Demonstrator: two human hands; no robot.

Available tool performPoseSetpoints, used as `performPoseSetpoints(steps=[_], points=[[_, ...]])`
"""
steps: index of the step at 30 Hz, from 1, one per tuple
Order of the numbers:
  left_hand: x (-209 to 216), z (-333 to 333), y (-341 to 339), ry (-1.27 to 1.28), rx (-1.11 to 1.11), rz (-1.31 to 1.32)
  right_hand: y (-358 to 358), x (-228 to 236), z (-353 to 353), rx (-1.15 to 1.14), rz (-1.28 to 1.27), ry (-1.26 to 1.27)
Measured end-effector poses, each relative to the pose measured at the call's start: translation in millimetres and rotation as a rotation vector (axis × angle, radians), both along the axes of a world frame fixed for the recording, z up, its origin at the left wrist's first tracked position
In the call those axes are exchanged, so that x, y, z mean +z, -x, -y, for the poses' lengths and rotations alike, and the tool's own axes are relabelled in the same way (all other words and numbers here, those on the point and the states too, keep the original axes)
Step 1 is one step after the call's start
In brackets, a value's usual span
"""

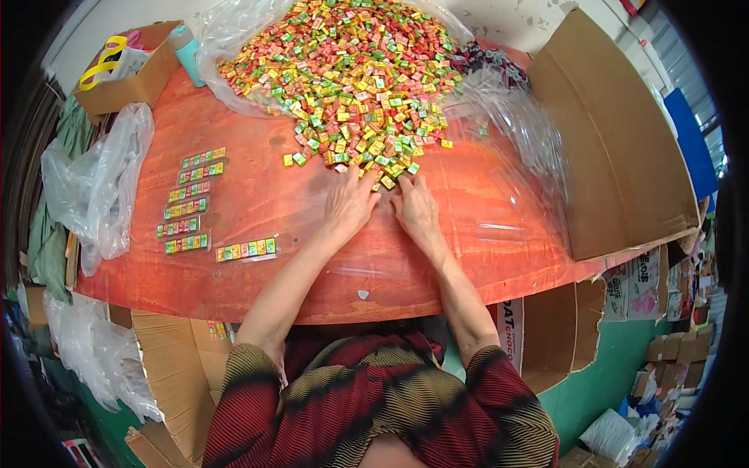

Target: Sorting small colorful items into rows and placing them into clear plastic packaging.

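Observation:
A large heap of small candy-sized boxes (367,86) in yellow, green and red covers the far middle of the table. At its near edge, my left hand (348,207) reaches in with fingers stretched out, touching several of the boxes. Close beside it on the right, my right hand (417,209) has its fingertips against the nearest boxes, fingers apart. Neither hand visibly grips a box. To the left lies a column of filled clear packs (187,208), each with a row of small boxes. One more filled pack (246,249) sits nearer to me, left of my left forearm.
Clear plastic film (519,117) lies right of the heap, beside a tall cardboard box (608,140). Clear strips (499,228) rest on the red table (312,296). At the far left stand an open carton (140,78) and a teal bottle (187,54). Cartons stand below the front edge.

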State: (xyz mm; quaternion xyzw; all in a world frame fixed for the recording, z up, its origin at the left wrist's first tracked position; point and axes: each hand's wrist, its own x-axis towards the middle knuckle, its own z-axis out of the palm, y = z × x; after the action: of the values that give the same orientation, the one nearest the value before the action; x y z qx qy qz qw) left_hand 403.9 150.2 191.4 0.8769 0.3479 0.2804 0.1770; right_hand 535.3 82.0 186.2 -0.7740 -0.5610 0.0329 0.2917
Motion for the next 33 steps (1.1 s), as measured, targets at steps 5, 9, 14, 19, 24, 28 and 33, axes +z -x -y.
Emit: performPoseSetpoints(steps=[5,9,14,19,24,28,33], points=[[-14,-3,6,-0.154,-0.030,-0.019,5,9,-4,0.027,0.014,0.029],[-17,11,23,-0.142,0.049,-0.027,2,11,-20,0.006,0.046,0.006],[-9,15,32,-0.220,0.093,0.026,23,4,-49,0.033,0.285,-0.066],[-14,23,53,-0.147,0.046,-0.021,18,-9,-24,0.249,0.279,-0.240],[-10,17,51,-0.014,0.048,0.048,2,21,-22,0.089,0.189,0.092],[-12,13,45,0.042,0.084,0.109,9,20,-30,0.053,0.132,-0.002],[-6,13,47,0.112,0.042,0.121,12,4,-29,0.012,0.252,-0.005]])
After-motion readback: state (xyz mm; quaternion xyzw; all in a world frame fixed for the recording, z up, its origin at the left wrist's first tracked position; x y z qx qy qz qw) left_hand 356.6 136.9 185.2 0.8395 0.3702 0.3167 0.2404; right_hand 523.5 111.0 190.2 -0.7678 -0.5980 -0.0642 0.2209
